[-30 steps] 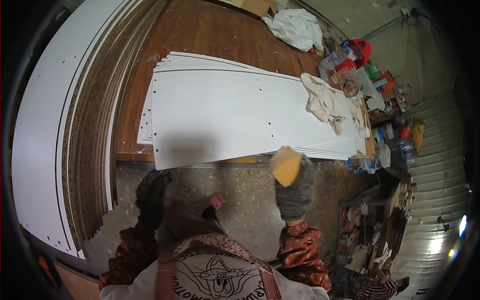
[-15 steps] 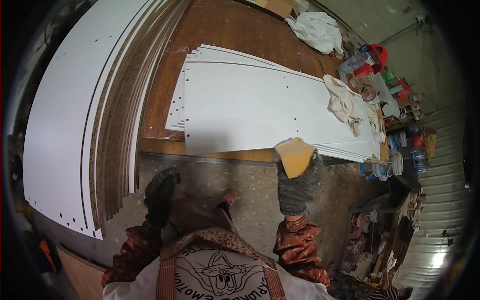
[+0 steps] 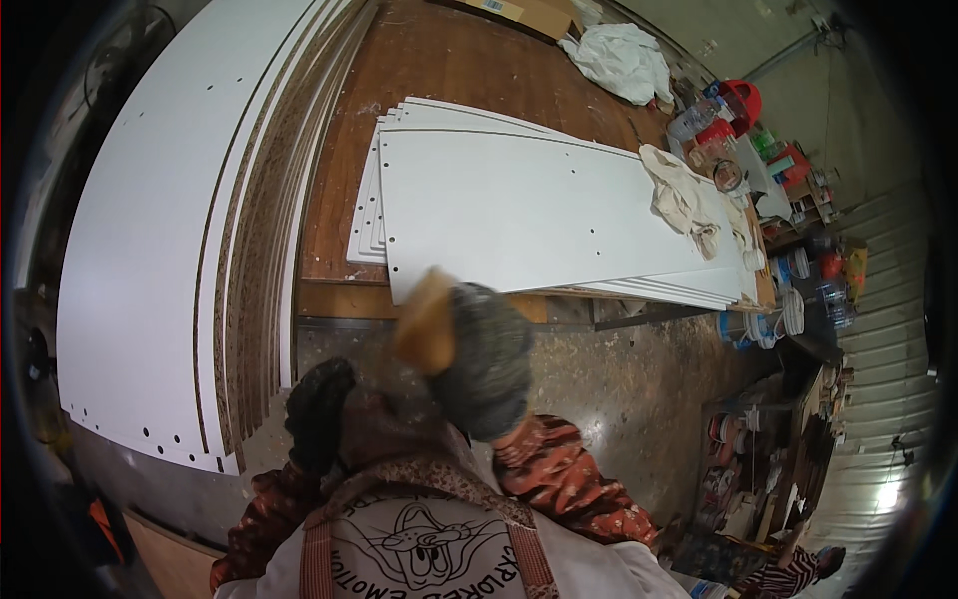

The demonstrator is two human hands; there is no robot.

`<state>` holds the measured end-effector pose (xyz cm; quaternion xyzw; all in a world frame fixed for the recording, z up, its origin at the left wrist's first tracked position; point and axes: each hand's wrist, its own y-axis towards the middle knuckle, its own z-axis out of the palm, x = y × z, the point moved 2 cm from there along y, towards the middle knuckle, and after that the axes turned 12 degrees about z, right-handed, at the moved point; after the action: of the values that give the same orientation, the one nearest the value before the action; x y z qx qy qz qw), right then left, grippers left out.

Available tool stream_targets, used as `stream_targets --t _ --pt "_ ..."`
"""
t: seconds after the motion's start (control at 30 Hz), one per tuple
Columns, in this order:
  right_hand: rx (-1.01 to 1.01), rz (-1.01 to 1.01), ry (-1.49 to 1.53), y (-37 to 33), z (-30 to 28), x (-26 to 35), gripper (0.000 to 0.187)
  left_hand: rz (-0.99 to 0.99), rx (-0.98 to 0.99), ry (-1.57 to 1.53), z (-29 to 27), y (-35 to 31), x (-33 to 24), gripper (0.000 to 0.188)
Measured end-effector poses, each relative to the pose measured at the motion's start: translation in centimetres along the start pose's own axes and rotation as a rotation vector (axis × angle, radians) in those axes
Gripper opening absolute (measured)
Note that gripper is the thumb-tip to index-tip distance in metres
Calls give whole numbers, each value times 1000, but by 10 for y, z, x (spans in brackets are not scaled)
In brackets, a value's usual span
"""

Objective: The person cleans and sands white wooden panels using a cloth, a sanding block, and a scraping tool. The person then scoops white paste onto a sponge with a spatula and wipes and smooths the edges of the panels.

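— So, nearest first: the right hand [image 3: 484, 359], in a grey knit glove, sits just below the middle of the frame, fingers closed around a yellow-brown sponge [image 3: 427, 321].

— Why hold it up like that?

— My guess is it's being carried clear of the surface; it hangs in front of the near corner of the white panels [image 3: 539, 210], and I can't tell whether it touches them. It's blurred, too.

— And the left hand [image 3: 319, 409]?

— Dark glove, lower left of centre, tucked close to the chest. Whether its fingers are open or curled, I cannot tell (too dark, and partly behind the apron strap).

— Further out?

— Those panels lie fanned in a flat stack on the brown workbench [image 3: 439, 60], probably so each edge stays reachable. A crumpled cloth [image 3: 684, 200] rests on their right end. At the left of the frame, big white boards [image 3: 150, 240] lean on edge, showing chipboard cores.

— Anything lost at the rim?

— The upper-right clutter: red tub [image 3: 740, 100], bottles, small bits too bent and tiny to name.
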<state>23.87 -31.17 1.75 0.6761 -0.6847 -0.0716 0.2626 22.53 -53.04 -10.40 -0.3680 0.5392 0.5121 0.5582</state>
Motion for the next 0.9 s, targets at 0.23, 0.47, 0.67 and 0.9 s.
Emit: stream_targets --t 0.23,0.47,0.67,0.9 --pt "-230 154 -202 -23 -19 -47 91 129 17 201 1 9 9 21" --pt "-118 98 -64 -4 -14 -27 84 438 225 628 19 23 -9 19" --pt "-182 226 -110 -9 -37 -43 74 -31 -46 -151 15 11 28 23" --pt "-267 101 206 11 -42 -91 65 233 123 267 68 29 0 19"
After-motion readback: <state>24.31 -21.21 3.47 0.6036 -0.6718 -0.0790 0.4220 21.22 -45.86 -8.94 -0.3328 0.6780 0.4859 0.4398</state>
